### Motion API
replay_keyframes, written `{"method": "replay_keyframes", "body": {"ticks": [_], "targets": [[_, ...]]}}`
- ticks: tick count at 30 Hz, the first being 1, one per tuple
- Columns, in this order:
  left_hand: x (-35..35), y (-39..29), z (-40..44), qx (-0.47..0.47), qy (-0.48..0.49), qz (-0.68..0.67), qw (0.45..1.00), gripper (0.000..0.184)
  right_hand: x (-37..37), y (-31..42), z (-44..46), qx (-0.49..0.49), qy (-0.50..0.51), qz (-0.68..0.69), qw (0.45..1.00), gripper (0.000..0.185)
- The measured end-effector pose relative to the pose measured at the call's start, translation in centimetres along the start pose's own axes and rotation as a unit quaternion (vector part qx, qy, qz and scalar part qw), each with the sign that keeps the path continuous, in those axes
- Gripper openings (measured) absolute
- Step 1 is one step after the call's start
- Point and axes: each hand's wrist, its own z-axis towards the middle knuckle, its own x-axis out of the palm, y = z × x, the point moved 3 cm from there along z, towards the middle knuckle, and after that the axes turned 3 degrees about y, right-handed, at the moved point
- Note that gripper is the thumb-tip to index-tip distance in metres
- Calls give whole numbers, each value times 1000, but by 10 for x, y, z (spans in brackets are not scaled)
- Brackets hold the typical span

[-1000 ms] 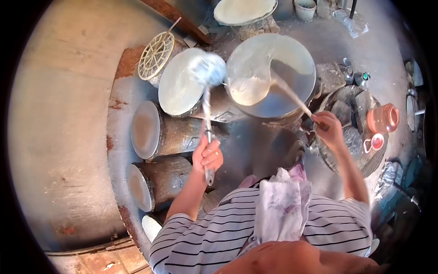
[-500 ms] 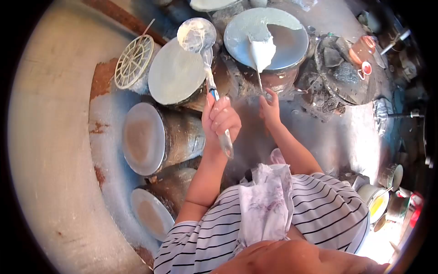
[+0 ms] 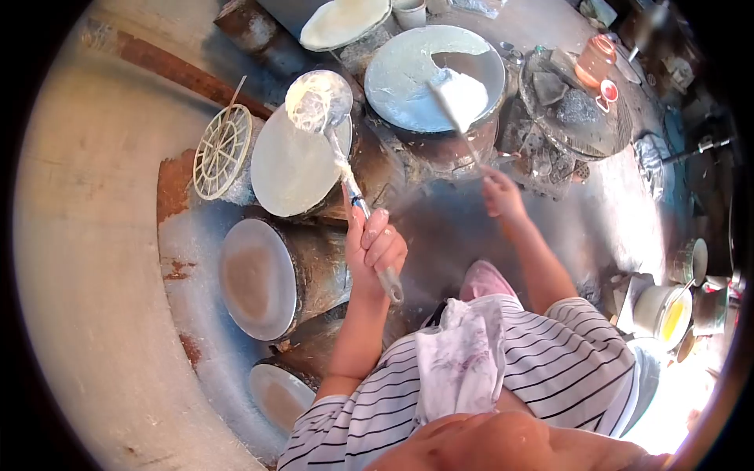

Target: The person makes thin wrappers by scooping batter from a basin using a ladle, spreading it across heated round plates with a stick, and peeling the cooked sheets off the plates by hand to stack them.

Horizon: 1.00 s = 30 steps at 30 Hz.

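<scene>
My left hand (image 3: 375,250) is wrapped round the handle of a ladle (image 3: 318,102), whose bowl holds pale batter over a round griddle covered in a pale sheet (image 3: 294,161). With my right hand (image 3: 501,196) I hold the thin handle of a spreader (image 3: 449,110), blurred by motion. Its blade is over the larger griddle (image 3: 385,86), beside a thick white mound of batter (image 3: 465,96). Pale batter coats much of that griddle, and a dark patch shows at its upper right.
A round slatted rack (image 3: 222,153) leans at the left. Two more griddles (image 3: 258,279) (image 3: 283,396) stand below it. Another coated pan (image 3: 345,22) is at the top. A red jar (image 3: 595,61) sits at the upper right, and a pot with yellow contents (image 3: 664,314) at the right.
The view has shifted. The dark patch on the larger griddle has shrunk as batter covers more of it. My right hand has moved rightward with the spreader since the last frame. The ladle stays in my left hand.
</scene>
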Motion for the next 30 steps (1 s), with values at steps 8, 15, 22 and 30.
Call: {"method": "replay_keyframes", "body": {"ticks": [8, 15, 22, 30], "targets": [[-2, 22, 59, -23, -8, 51, 998, 34, -44, 107, 118, -79, -14, -150, 985, 34], [-23, 34, 107, -78, -12, 107, 991, 38, -81, 104, 44, 127, 155, -235, 951, 31], [-32, 56, 151, -84, -45, 83, 992, 22, -88, 184, 170, -82, 82, -300, 947, 35], [-37, 65, 199, -92, -54, 130, 986, 30, -192, 189, 136, 28, 172, -275, 946, 28]]}}
